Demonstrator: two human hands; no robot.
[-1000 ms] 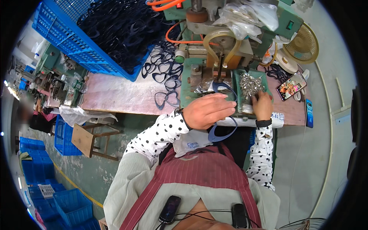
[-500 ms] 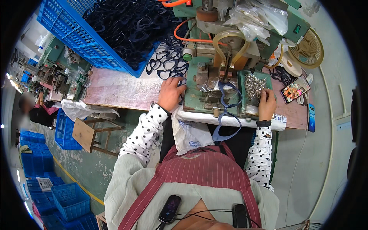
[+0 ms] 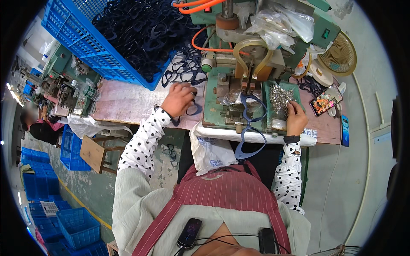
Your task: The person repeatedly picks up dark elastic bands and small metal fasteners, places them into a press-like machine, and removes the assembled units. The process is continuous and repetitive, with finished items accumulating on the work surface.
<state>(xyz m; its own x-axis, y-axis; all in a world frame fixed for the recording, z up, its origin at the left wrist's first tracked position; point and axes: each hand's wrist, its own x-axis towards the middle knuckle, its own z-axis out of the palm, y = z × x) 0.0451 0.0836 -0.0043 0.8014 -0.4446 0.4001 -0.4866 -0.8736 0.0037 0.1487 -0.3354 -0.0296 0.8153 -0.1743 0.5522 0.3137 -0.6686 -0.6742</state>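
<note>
Left hand (image 3: 178, 100): curled over dark frame (image 3: 197, 112) near surface's (image 3: 128, 102) front edge, grip unclear | right hand (image 3: 295, 117): fingers bent at metal-piece tray (image 3: 277, 115), hold unclear | blue frame (image 3: 247, 154): overhangs front edge | advisable: lift 1 frame, untangled

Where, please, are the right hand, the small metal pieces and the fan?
Right hand (image 3: 297, 120), head view: back of the hand.
Small metal pieces (image 3: 280, 98), head view: middle of the pile.
Fan (image 3: 340, 53), head view: its grille.
</note>
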